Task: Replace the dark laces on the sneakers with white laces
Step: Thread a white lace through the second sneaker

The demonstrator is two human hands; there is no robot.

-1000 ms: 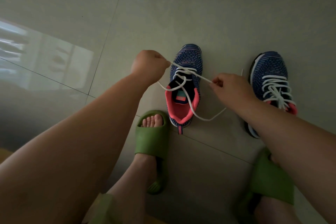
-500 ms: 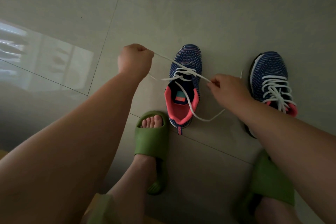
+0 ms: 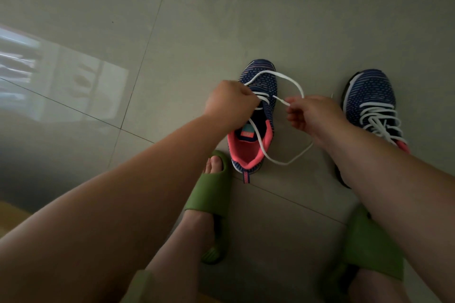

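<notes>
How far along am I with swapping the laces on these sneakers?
Done: the right sneaker already looks fully laced in white. In hand: the left sneaker has the white lace through only its front eyelets, with your left hand and right hand each pinching part of it. Left: thread the remaining eyelets and tie it. No dark laces are in view.

You have two navy knit sneakers with coral-pink collars on the floor, toes pointing away. The left sneaker (image 3: pixel 256 115) carries a loose white lace (image 3: pixel 278 76) arching over its toe; the right sneaker (image 3: pixel 369 101) is fully laced in white.
</notes>
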